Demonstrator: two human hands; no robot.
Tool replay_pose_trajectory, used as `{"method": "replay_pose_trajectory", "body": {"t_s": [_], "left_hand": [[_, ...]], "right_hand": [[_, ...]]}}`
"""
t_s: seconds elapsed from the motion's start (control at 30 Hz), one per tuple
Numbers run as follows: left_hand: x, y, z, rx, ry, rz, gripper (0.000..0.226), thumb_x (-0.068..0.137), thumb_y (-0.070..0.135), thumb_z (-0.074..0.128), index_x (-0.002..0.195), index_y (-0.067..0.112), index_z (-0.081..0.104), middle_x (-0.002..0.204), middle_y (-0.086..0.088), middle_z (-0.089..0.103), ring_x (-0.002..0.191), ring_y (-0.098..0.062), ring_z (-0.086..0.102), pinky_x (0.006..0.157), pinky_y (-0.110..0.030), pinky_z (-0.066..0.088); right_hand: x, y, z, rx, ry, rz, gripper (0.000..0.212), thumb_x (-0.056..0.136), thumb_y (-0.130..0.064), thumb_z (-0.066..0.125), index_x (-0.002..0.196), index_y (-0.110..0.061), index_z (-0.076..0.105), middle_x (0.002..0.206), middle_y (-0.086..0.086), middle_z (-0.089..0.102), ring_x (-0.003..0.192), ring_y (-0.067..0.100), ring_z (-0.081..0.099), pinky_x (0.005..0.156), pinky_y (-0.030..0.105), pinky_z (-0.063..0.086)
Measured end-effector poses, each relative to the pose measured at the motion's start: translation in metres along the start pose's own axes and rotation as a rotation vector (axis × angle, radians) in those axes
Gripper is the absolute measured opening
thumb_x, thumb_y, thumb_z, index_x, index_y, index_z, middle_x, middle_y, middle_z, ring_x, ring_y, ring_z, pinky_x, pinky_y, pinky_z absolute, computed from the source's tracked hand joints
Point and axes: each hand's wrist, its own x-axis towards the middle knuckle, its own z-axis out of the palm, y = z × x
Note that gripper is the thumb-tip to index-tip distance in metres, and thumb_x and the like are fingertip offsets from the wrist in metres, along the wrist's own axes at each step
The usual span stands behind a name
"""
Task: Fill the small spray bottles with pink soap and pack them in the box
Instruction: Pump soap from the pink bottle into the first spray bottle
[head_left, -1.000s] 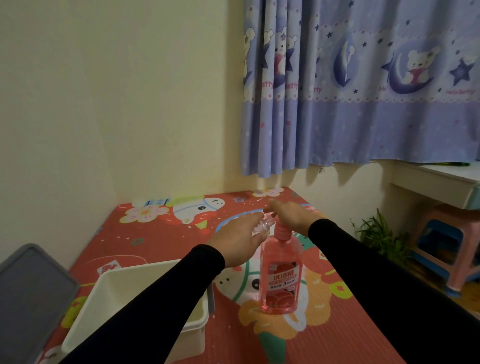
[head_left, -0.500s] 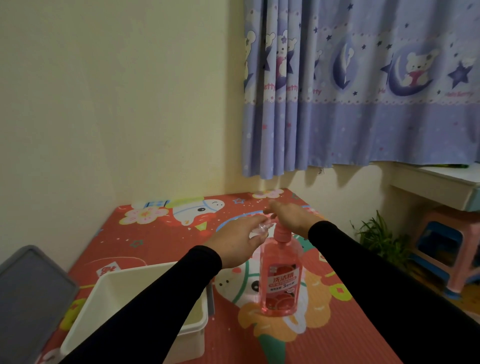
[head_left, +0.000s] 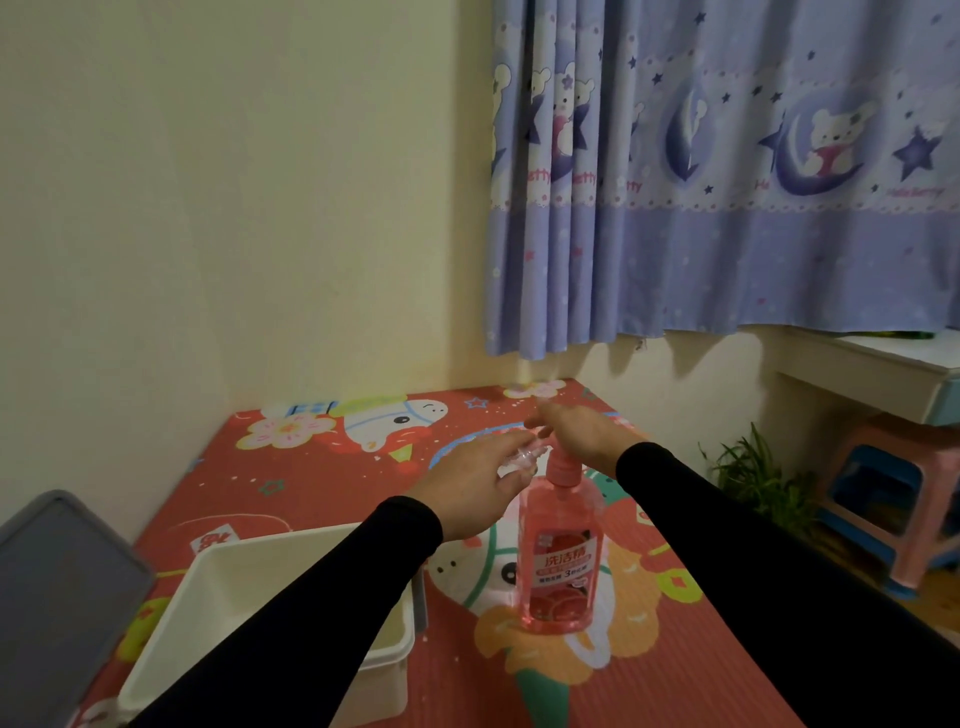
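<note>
The left hand (head_left: 475, 486) holds a small clear spray bottle (head_left: 519, 461), its fingers curled round it, with the little bottle's mouth held close under the spout of the pink soap bottle (head_left: 558, 561). The right hand (head_left: 582, 434) lies flat over the pump head (head_left: 561, 465), fingers straight and reaching forward, palm on top as if pressing; it grips nothing. The soap bottle stands upright on the printed red mat (head_left: 649, 670), directly below the right hand and just to the right of the left hand.

Nearer the person and below the left forearm sits the white box (head_left: 223, 587); the part of its inside that shows holds no bottles, though the sleeve hides much of it. A grey lid (head_left: 57, 582) leans further out on the left-hand side.

By the look of it the job is at an early filling stage: one small bottle is taking soap, how full it is cannot be made out, and nothing is visibly packed. Capping, any further bottles and the packing seem to remain.
</note>
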Motion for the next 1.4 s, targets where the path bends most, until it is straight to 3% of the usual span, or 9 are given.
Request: {"method": "replay_pose_trajectory", "body": {"t_s": [0.2,0.33,0.47,0.73,0.87,1.0,1.13,1.3,1.4], "left_hand": [[-0.001,-0.002,0.003,-0.002,-0.012,-0.013,0.046,0.100,0.034,0.046,0.145,0.031,0.038,0.143,0.006,0.049,0.121,-0.018,0.049,0.096,-0.026,0.036],[0.003,-0.002,-0.005,-0.007,-0.014,-0.005,0.046,0.100,0.037,0.046,0.145,0.032,0.038,0.143,0.009,0.047,0.115,-0.016,0.054,0.097,-0.027,0.039],[0.005,-0.004,-0.002,-0.005,-0.005,-0.008,0.047,0.099,0.036,0.046,0.146,0.033,0.038,0.143,0.007,0.048,0.119,-0.017,0.052,0.096,-0.026,0.038],[0.004,-0.008,0.005,0.002,-0.020,-0.015,0.046,0.100,0.038,0.043,0.145,0.033,0.038,0.142,0.007,0.049,0.125,-0.019,0.048,0.102,-0.031,0.038],[0.007,-0.007,-0.002,-0.001,-0.009,0.013,0.045,0.099,0.039,0.044,0.143,0.033,0.040,0.139,0.008,0.051,0.112,-0.014,0.053,0.099,-0.031,0.041],[0.007,-0.009,0.000,-0.014,-0.004,0.012,0.046,0.099,0.039,0.045,0.144,0.033,0.039,0.140,0.008,0.050,0.115,-0.015,0.053,0.099,-0.031,0.041],[0.006,-0.011,0.008,-0.035,-0.009,0.011,0.041,0.100,0.036,0.043,0.141,0.034,0.042,0.132,0.008,0.055,0.103,-0.010,0.051,0.095,-0.029,0.043],[0.004,-0.009,0.008,-0.047,-0.024,-0.005,0.042,0.101,0.037,0.043,0.142,0.032,0.041,0.132,0.008,0.054,0.100,-0.010,0.050,0.092,-0.027,0.041],[0.003,-0.010,0.004,-0.074,-0.011,-0.019,0.043,0.099,0.040,0.045,0.141,0.034,0.042,0.131,0.009,0.054,0.095,-0.012,0.058,0.091,-0.029,0.045]], "right_hand": [[-0.003,-0.001,0.000,0.007,-0.015,0.009,0.050,0.102,-0.042,0.027,0.127,-0.013,0.060,0.131,0.011,0.056,0.106,0.019,0.049,0.095,0.034,0.036],[-0.002,-0.009,-0.008,-0.019,-0.003,-0.023,0.045,0.102,-0.036,0.028,0.125,-0.014,0.060,0.122,0.005,0.056,0.105,0.019,0.049,0.095,0.033,0.037],[0.002,-0.004,-0.005,0.011,0.019,-0.021,0.047,0.102,-0.038,0.027,0.122,-0.014,0.062,0.120,0.008,0.057,0.102,0.022,0.051,0.094,0.035,0.039],[0.000,0.001,0.000,-0.009,-0.012,0.000,0.050,0.102,-0.040,0.026,0.128,-0.013,0.060,0.134,0.012,0.054,0.112,0.023,0.050,0.100,0.037,0.035],[-0.002,-0.009,-0.007,-0.008,0.003,-0.026,0.046,0.102,-0.036,0.027,0.126,-0.012,0.058,0.128,0.009,0.054,0.110,0.023,0.050,0.095,0.034,0.037],[0.001,-0.004,-0.005,0.023,0.016,-0.025,0.048,0.103,-0.038,0.026,0.125,-0.013,0.060,0.120,0.007,0.056,0.107,0.022,0.052,0.092,0.034,0.039],[0.004,0.005,0.003,0.038,0.005,0.014,0.052,0.102,-0.042,0.025,0.126,-0.015,0.061,0.127,0.011,0.059,0.105,0.020,0.052,0.097,0.036,0.038],[-0.004,-0.003,0.000,-0.043,-0.011,0.008,0.054,0.104,-0.040,0.022,0.133,-0.010,0.056,0.139,0.013,0.052,0.122,0.023,0.049,0.100,0.033,0.033],[-0.008,-0.009,-0.004,-0.095,0.007,-0.010,0.050,0.104,-0.035,0.024,0.134,-0.006,0.052,0.137,0.019,0.052,0.126,0.033,0.048,0.108,0.040,0.035]]}}
